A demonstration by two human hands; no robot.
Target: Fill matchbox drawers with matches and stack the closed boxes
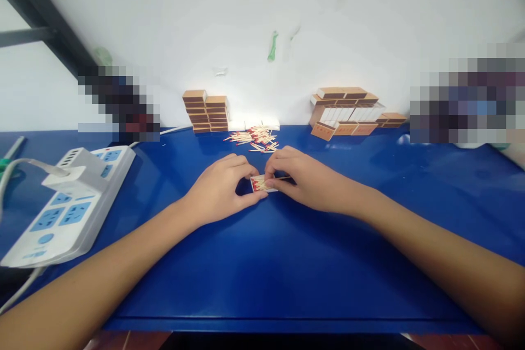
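Gripping the tray (260, 184) of matches with my left hand (223, 190); my right hand (301, 180) pinches its right end, fingers closed. Loose matches (255, 139) lie just beyond.

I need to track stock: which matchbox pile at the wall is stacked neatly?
The left pile, behind the left hand: two even columns. The right pile is jumbled, boxes lying at angles.
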